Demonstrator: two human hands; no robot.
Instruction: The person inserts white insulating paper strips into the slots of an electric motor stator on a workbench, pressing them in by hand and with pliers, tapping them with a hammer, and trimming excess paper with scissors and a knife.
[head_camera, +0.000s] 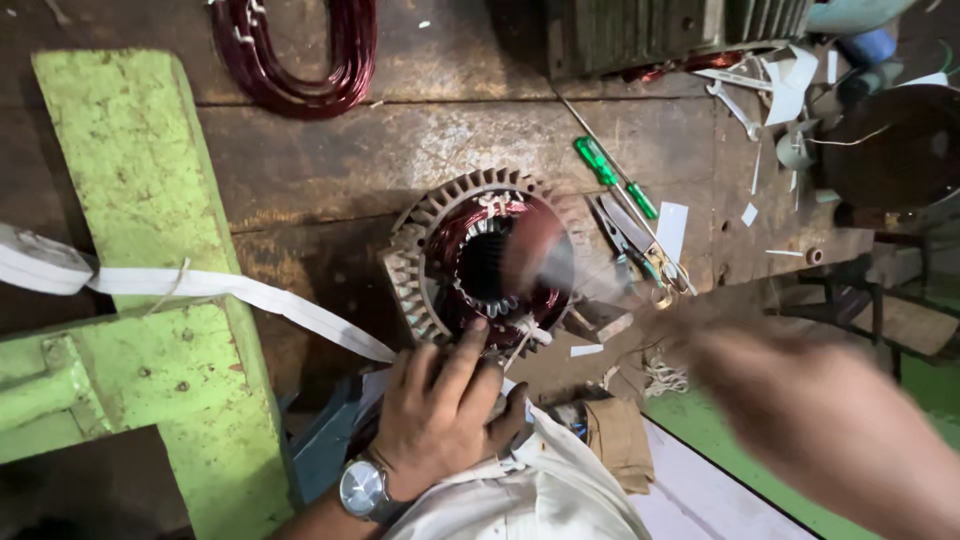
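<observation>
Left hand (440, 415): pressing spread fingers on the stator (480, 262) rim — grasping nothing.
Right hand (830, 425): blurring at lower right — grip unreadable.
Stator: bore facing up, axis vertical.

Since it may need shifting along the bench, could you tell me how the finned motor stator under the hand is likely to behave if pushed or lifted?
The motor stator looks like thick finned metal packed with copper windings, so probably heavy and rigid. Resting flat on the rough wooden bench, it would likely drag, not roll. The left hand touches its exposed windings, which are probably easy to damage.

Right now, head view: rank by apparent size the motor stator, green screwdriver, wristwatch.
1. Motor stator, clearly largest.
2. Green screwdriver.
3. Wristwatch, though it sits nearer the camera, so its rank against the screwdriver is unsure.
</observation>
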